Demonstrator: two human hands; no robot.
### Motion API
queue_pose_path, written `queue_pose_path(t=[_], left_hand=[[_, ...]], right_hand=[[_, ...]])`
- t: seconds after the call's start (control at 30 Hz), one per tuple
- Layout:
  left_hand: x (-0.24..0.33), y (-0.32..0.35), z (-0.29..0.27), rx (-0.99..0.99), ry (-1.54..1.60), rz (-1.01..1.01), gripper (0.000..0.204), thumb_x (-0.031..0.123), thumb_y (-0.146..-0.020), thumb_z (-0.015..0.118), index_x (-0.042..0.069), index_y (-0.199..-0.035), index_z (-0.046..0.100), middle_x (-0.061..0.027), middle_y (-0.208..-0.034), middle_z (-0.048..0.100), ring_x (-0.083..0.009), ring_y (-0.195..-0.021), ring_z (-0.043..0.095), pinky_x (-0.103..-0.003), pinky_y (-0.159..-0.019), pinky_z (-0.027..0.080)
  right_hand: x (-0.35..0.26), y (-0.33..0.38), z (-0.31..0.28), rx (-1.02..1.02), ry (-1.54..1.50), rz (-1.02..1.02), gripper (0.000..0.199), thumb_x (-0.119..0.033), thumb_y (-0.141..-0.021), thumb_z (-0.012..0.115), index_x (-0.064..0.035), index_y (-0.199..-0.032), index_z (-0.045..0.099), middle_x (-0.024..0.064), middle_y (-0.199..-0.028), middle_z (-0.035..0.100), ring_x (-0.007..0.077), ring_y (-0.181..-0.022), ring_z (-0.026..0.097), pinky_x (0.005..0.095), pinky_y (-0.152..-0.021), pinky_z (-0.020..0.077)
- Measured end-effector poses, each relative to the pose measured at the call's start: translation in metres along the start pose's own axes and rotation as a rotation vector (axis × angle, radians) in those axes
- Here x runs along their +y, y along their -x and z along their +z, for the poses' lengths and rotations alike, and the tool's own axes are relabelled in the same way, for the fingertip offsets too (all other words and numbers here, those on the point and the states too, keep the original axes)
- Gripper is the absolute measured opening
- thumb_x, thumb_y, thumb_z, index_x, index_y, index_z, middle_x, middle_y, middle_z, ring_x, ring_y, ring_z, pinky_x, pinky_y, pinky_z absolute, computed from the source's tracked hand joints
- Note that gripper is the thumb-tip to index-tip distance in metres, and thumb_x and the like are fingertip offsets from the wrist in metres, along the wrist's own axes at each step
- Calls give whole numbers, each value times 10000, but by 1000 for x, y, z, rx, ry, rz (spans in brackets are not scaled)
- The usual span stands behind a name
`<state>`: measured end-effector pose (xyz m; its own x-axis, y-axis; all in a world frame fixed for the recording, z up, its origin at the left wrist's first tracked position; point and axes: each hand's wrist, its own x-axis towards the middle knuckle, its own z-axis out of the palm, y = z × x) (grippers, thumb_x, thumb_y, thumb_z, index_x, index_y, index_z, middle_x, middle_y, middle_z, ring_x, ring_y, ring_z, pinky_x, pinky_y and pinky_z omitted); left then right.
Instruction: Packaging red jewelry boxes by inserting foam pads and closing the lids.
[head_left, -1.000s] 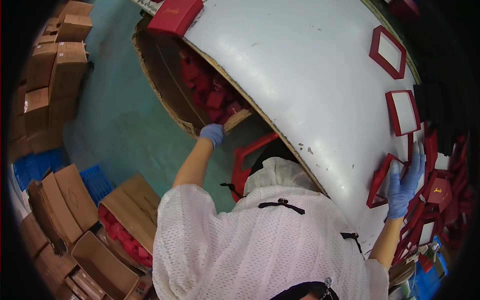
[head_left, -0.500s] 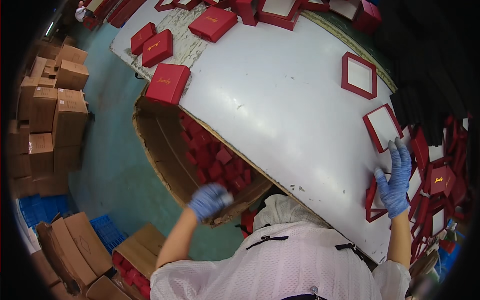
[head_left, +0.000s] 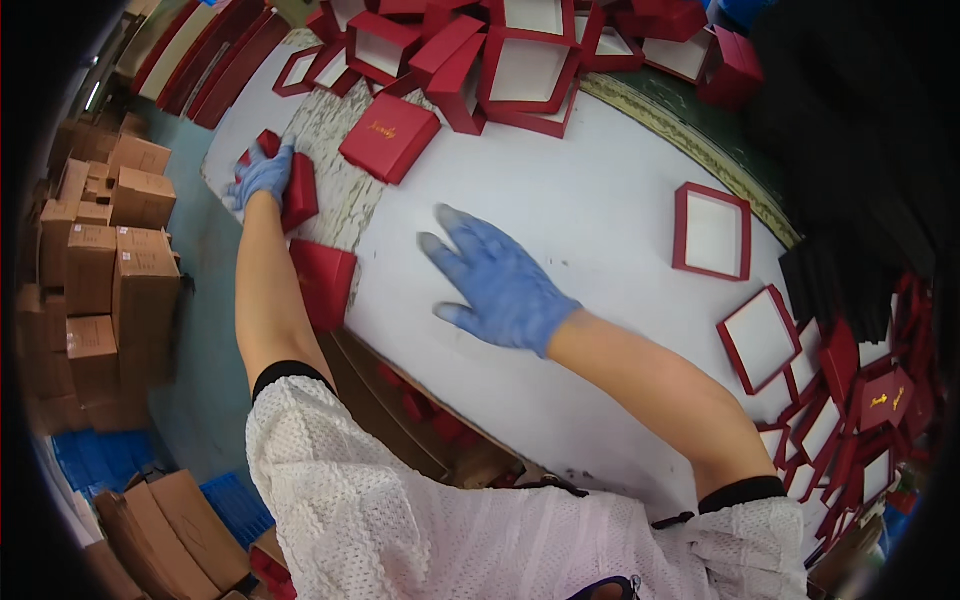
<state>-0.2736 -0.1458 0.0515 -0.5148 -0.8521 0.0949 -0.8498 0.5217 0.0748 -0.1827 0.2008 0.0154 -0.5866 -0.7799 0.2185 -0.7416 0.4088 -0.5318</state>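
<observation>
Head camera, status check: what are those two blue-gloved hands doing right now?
Left hand gripping a closed red box at the table's left edge. Right hand open, empty, over bare white tabletop. Nothing between them.

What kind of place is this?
Probably a packing workshop for gift boxes. Red box lids and trays are heaped on a white table, brown cartons are stacked along the floor, and the left hand wears a blue glove.
</observation>
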Motion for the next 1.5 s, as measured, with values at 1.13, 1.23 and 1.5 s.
queue_pose_path(t=[1.13,1.23,1.5], left_hand=[[72,-167,53,-366,741,466,497,495,-823,510,88,-1090,611,-157,-1069,596,-292,-1029,552,-354,-912,390],[111,-96,80,69,427,680,365,398,-803,536,101,-968,669,-167,-1065,595,-326,-1014,551,-372,-906,396],[138,94,31,-33,245,758,366,427,-752,590,131,-959,646,-162,-1082,544,-349,-1023,491,-420,-892,384]], right_hand=[[-70,-84,47,-102,-496,-351,662,-468,-704,601,-19,-1182,506,196,-1240,420,314,-1150,402,401,-976,297],[-53,-90,40,-308,-515,-253,617,-460,-700,606,-10,-1119,552,177,-1208,458,290,-1125,438,390,-946,331],[-54,-81,61,-53,-459,-275,464,-378,-698,609,-57,-1032,608,202,-967,589,317,-894,574,388,-812,445]])
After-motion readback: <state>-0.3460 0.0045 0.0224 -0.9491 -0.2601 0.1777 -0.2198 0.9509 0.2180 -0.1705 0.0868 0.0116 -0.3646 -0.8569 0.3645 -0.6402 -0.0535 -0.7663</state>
